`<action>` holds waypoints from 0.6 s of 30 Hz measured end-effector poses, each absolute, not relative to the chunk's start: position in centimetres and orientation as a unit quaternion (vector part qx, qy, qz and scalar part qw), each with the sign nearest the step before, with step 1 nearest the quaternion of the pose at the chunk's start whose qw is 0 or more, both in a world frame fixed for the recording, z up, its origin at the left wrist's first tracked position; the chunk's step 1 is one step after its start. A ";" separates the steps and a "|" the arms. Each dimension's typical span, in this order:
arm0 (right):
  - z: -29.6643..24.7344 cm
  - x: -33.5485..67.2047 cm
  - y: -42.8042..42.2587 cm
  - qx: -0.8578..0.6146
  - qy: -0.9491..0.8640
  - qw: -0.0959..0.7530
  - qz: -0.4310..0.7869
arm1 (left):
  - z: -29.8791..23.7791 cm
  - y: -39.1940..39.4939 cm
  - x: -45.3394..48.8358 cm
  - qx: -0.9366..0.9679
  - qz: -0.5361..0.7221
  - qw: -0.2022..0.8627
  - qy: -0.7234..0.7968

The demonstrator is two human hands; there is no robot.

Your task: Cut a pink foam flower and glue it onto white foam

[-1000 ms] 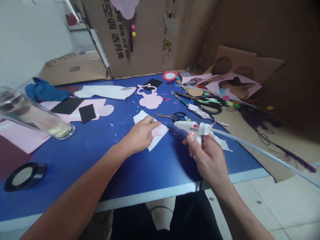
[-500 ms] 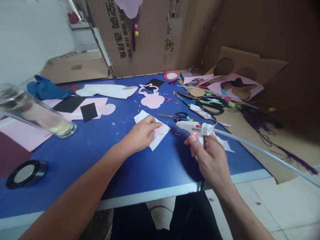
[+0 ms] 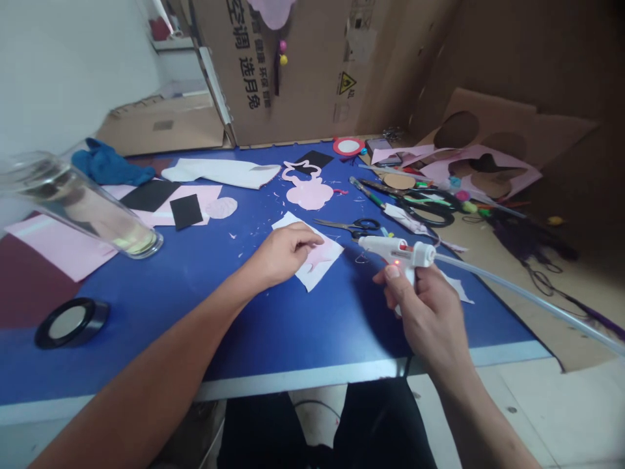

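My right hand (image 3: 424,296) is wrapped round the handle of a white glue gun (image 3: 401,253), its red light lit and a long clear glue stick sticking out of its back. The nozzle points left. Over a white sheet (image 3: 312,280), my left hand (image 3: 289,251) hovers or rests with loosely bent fingers; contact is unclear. Beneath those fingers lies a pale pink cutout (image 3: 318,256), partly covered by them. Black-handled scissors (image 3: 349,225) lie just beyond the gun's nozzle. Further back sits a pink cloud-shaped cutout (image 3: 308,195).
A clear bottle (image 3: 117,228) stands at left, near a black tape roll (image 3: 73,324). Black squares (image 3: 186,212) and pink sheets lie there too. Larger scissors (image 3: 437,213), pens and beads crowd the right side. A cardboard wall (image 3: 303,98) closes the back.
The view has shifted slightly to the left. My left index finger, pointing out over the pink cutout before, is now more bent, and more of the cutout shows. The glue gun stays in my right hand.
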State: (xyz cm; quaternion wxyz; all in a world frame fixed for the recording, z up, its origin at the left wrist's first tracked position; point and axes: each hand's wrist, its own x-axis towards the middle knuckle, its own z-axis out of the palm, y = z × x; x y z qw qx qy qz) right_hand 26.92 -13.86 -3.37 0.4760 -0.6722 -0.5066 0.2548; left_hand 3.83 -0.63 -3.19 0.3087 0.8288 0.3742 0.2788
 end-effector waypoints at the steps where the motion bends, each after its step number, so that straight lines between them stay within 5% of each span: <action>1: -3.4 27.0 -13.9 -0.673 -0.508 0.475 0.252 | -2.9 -0.5 3.7 0.813 0.292 0.323 0.387; 9: -3.9 27.2 -14.0 -0.676 -0.510 0.467 0.256 | -0.7 0.3 1.6 0.696 0.430 0.359 0.450; 18: -3.9 27.2 -14.0 -0.682 -0.511 0.460 0.248 | -1.4 -0.1 2.2 0.736 0.351 0.376 0.440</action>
